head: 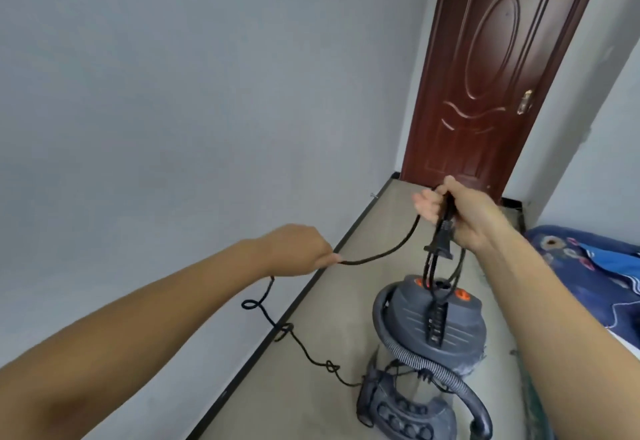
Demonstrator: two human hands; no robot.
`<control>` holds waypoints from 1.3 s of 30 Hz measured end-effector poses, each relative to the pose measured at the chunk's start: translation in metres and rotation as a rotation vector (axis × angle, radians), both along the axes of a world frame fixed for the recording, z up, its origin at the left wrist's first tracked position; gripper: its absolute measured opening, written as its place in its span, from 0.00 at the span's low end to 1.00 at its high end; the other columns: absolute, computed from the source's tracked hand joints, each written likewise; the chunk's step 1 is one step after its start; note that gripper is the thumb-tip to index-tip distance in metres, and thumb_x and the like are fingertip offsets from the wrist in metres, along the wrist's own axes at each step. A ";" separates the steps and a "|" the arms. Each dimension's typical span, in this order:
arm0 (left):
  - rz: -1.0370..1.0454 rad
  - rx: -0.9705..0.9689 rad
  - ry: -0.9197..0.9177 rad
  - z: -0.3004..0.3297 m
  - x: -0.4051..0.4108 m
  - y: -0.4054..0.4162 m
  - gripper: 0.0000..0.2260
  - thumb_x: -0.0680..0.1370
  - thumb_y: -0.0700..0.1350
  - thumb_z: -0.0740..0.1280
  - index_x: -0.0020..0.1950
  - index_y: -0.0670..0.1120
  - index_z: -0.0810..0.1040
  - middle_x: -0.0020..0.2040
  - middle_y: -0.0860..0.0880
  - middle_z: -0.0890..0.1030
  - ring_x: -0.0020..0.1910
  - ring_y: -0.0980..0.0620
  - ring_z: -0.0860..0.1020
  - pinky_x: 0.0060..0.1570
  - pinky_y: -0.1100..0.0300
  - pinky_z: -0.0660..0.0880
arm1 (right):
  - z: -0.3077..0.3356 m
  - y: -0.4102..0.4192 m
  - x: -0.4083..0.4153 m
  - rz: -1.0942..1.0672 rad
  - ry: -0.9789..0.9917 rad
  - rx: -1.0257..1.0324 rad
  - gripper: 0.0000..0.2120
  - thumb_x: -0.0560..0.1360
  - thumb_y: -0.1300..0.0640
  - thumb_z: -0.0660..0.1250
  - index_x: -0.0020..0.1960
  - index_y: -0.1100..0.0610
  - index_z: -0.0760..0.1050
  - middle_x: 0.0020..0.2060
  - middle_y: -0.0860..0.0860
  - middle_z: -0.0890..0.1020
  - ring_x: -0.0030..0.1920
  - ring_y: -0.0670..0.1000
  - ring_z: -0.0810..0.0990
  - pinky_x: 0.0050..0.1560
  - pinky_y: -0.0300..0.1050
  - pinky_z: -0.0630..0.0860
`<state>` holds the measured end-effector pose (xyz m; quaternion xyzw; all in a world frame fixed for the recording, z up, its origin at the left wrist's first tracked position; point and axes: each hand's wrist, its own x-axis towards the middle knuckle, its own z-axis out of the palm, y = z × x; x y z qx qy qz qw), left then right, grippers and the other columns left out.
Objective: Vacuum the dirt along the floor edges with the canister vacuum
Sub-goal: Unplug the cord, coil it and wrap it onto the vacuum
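The step in hand looks like unwinding the cord (381, 252), not yet vacuuming. The right hand (464, 218) has its fingers closed round gathered loops with the plug (542, 249) dangling below; the left hand (304, 249) pinches the cord further along. The vacuum (440, 322) stands on the floor (311, 353) under the right hand, its hose (433, 367) curling round it. Next probably calls for freeing the kinks and finding a socket; none shows. A bare wall (173, 110), dark skirting (277, 332), a brown door (491, 69) and a bed (588, 266) at right.

No text, label or number (anywhere in view) can be read.
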<state>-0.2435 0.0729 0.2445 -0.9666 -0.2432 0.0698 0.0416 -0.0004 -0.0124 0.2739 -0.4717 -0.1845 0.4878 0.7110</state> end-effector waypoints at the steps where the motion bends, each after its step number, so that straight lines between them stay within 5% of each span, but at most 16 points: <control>1: -0.034 -0.043 -0.024 -0.005 0.007 -0.010 0.20 0.84 0.54 0.49 0.37 0.46 0.68 0.33 0.51 0.70 0.37 0.50 0.69 0.41 0.58 0.64 | -0.007 0.004 -0.018 0.075 -0.253 -0.064 0.16 0.84 0.56 0.53 0.40 0.59 0.67 0.31 0.57 0.83 0.33 0.52 0.85 0.37 0.45 0.83; 4: -0.020 -0.235 -0.359 -0.005 0.025 -0.021 0.17 0.84 0.50 0.51 0.38 0.48 0.67 0.36 0.45 0.76 0.35 0.51 0.70 0.41 0.56 0.66 | -0.037 0.003 -0.060 0.404 -0.764 -0.190 0.15 0.84 0.52 0.54 0.44 0.58 0.71 0.35 0.58 0.82 0.35 0.53 0.81 0.42 0.47 0.79; 8: 0.185 -0.433 -0.812 -0.008 0.031 -0.006 0.21 0.84 0.47 0.53 0.33 0.43 0.71 0.28 0.50 0.71 0.26 0.58 0.67 0.31 0.65 0.64 | -0.032 -0.009 -0.074 0.480 -0.922 -0.232 0.17 0.83 0.49 0.54 0.41 0.57 0.69 0.20 0.46 0.67 0.19 0.44 0.63 0.21 0.37 0.63; 12: 0.362 -0.890 -1.016 -0.042 0.021 0.011 0.24 0.83 0.52 0.54 0.28 0.46 0.68 0.23 0.52 0.66 0.21 0.56 0.62 0.27 0.63 0.61 | -0.010 -0.029 -0.042 0.526 -0.667 -0.223 0.15 0.79 0.49 0.61 0.37 0.56 0.69 0.19 0.44 0.60 0.17 0.41 0.55 0.17 0.34 0.50; 17: 0.443 -0.985 -1.021 -0.103 0.014 0.011 0.26 0.81 0.58 0.58 0.28 0.43 0.68 0.24 0.50 0.68 0.24 0.55 0.68 0.36 0.60 0.73 | 0.001 -0.069 0.019 0.295 -0.269 -0.091 0.17 0.74 0.49 0.60 0.28 0.53 0.73 0.22 0.43 0.52 0.18 0.43 0.48 0.15 0.33 0.50; 19: 0.379 -0.962 -0.970 -0.112 0.021 0.010 0.25 0.80 0.58 0.59 0.29 0.44 0.65 0.26 0.47 0.65 0.24 0.56 0.66 0.34 0.63 0.70 | -0.006 -0.079 0.044 0.312 -0.151 -0.051 0.21 0.77 0.50 0.56 0.31 0.55 0.77 0.25 0.46 0.53 0.22 0.44 0.50 0.17 0.33 0.55; 21: 0.324 -0.878 -0.894 -0.122 0.026 0.012 0.23 0.79 0.56 0.64 0.29 0.47 0.61 0.27 0.50 0.62 0.24 0.57 0.62 0.30 0.65 0.63 | -0.010 -0.088 0.059 0.510 0.070 0.038 0.26 0.84 0.51 0.45 0.48 0.64 0.77 0.30 0.50 0.63 0.28 0.48 0.62 0.29 0.40 0.67; 24: 0.340 -0.852 -0.843 -0.139 0.025 0.016 0.20 0.78 0.49 0.67 0.29 0.48 0.65 0.25 0.56 0.65 0.25 0.60 0.65 0.29 0.70 0.64 | -0.013 -0.106 0.102 0.442 0.111 0.104 0.30 0.85 0.48 0.36 0.60 0.68 0.70 0.37 0.55 0.67 0.36 0.53 0.66 0.39 0.45 0.65; 26: 0.363 -0.920 -0.834 -0.139 0.023 0.022 0.18 0.79 0.46 0.66 0.31 0.46 0.67 0.28 0.51 0.67 0.30 0.56 0.70 0.30 0.72 0.68 | -0.010 -0.116 0.114 0.305 0.093 0.138 0.27 0.85 0.50 0.41 0.57 0.69 0.72 0.35 0.55 0.67 0.35 0.52 0.66 0.38 0.45 0.66; 28: 0.383 -0.946 -0.884 -0.122 0.022 0.034 0.18 0.79 0.46 0.67 0.31 0.46 0.68 0.29 0.49 0.68 0.32 0.51 0.70 0.35 0.68 0.70 | -0.006 -0.115 0.120 0.202 0.186 0.196 0.10 0.80 0.61 0.61 0.47 0.68 0.75 0.30 0.51 0.64 0.28 0.49 0.63 0.31 0.42 0.71; 29: 0.379 -0.922 -0.910 -0.108 0.022 0.043 0.17 0.78 0.47 0.68 0.31 0.46 0.69 0.29 0.48 0.68 0.33 0.50 0.69 0.37 0.64 0.68 | -0.008 -0.111 0.122 0.075 0.246 0.212 0.08 0.68 0.69 0.73 0.39 0.65 0.74 0.27 0.48 0.61 0.25 0.45 0.59 0.23 0.39 0.69; 32: 0.286 -0.766 -0.998 -0.048 0.023 0.061 0.17 0.78 0.47 0.68 0.31 0.45 0.69 0.29 0.44 0.68 0.28 0.56 0.66 0.32 0.64 0.64 | -0.017 -0.116 0.123 -0.118 0.304 0.255 0.29 0.38 0.75 0.81 0.28 0.59 0.69 0.26 0.42 0.54 0.23 0.39 0.51 0.15 0.34 0.60; 36: 0.160 -0.490 -1.205 0.026 0.036 0.062 0.19 0.80 0.48 0.64 0.30 0.46 0.68 0.24 0.53 0.66 0.21 0.59 0.63 0.25 0.69 0.59 | -0.019 -0.112 0.122 -0.126 0.292 0.192 0.26 0.39 0.71 0.82 0.27 0.57 0.70 0.26 0.42 0.53 0.23 0.40 0.50 0.16 0.33 0.59; 39: 0.016 -0.378 -1.106 0.037 0.057 0.044 0.19 0.81 0.46 0.64 0.32 0.39 0.71 0.25 0.54 0.65 0.24 0.59 0.63 0.28 0.68 0.59 | -0.012 -0.108 0.117 -0.162 0.281 0.130 0.15 0.52 0.65 0.76 0.26 0.57 0.69 0.19 0.44 0.57 0.22 0.41 0.50 0.16 0.34 0.59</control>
